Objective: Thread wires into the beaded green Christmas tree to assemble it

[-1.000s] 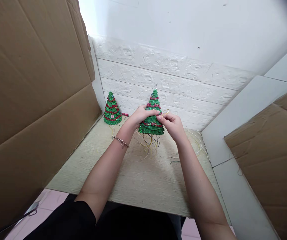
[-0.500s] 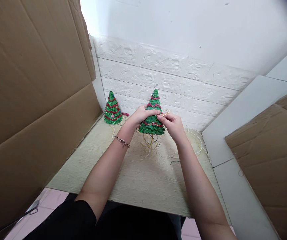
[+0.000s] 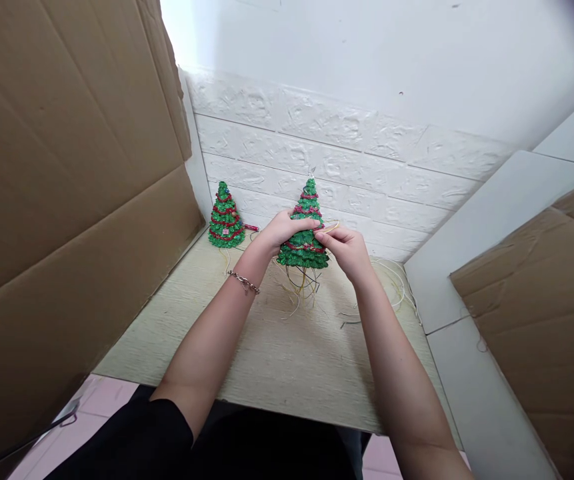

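Observation:
A green model Christmas tree with red garlands and a clear star on top is held up over the table by my left hand, whose thumb lies across its front. At the tree's right side my right hand pinches a thin yellowish wire that loops up from the fingertips. The fingertips touch or nearly touch the tree; the exact contact is too small to see. Several yellow, white and black wire ends hang from beneath the tree's base.
A second decorated green tree stands at the back left, with a red-handled tool beside it. Coiled white wire and dark wire pieces lie on the table to the right. Cardboard panels flank both sides.
Almost nothing differs. The tree tilts or shifts very slightly left, and both hands keep their hold.

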`<state>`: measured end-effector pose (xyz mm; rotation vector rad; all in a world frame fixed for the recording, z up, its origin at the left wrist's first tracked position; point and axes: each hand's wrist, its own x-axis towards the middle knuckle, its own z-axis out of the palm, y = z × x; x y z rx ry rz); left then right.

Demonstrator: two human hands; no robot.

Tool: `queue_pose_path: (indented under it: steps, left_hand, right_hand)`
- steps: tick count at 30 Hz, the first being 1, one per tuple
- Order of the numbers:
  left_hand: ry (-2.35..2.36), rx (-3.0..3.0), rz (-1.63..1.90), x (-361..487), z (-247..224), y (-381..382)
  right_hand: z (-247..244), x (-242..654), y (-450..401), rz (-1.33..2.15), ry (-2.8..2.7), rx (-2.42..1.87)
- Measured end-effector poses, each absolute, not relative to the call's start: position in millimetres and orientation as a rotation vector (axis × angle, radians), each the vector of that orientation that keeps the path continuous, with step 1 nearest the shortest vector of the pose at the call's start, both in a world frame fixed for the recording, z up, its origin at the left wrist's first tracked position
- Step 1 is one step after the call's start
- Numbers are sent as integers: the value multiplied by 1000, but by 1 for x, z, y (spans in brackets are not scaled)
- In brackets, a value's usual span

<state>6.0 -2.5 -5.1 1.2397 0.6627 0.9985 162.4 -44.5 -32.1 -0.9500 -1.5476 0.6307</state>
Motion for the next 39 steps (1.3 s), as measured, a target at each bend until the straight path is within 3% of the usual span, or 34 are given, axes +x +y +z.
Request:
queue_pose_path:
  steps: [15, 28, 39]
  left_hand:
    - [649, 1215, 1001, 7, -4, -3]
    - [599, 1173, 927, 4, -3, -4]
    - [207, 1249, 685, -11, -10, -15]
  right_hand:
    - [-22, 158, -53, 469, -1626, -959]
    - [-10, 180, -51, 732, -1223, -832]
    - [-10, 185, -53, 739, -1177, -943]
